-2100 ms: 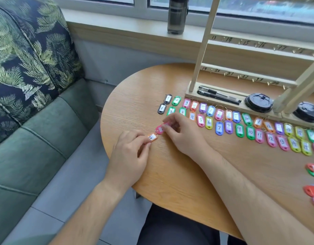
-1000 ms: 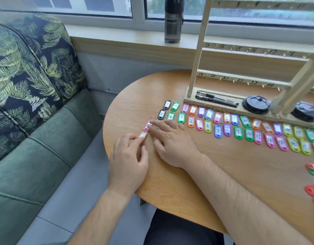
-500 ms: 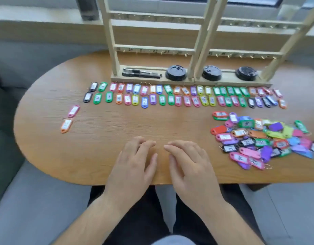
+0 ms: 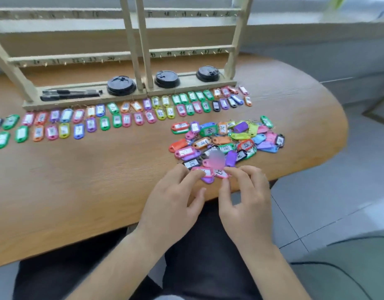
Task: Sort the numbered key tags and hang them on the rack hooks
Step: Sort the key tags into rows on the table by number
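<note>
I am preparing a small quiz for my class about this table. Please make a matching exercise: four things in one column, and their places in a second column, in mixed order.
Things
1. black pens
2. black lids
3. lined-up tags
4. heaped tags

Places
A. on the table, by the left hand and right hand
B. rack base, left end
C. two rows before the rack base
D. rack base, middle and right

Pairs: 1-B, 2-D, 3-C, 4-A

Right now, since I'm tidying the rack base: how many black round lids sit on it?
3. Left lid sits right of the pens; middle lid just right of the centre posts; right lid by the right end post. None looks hidden.
</note>
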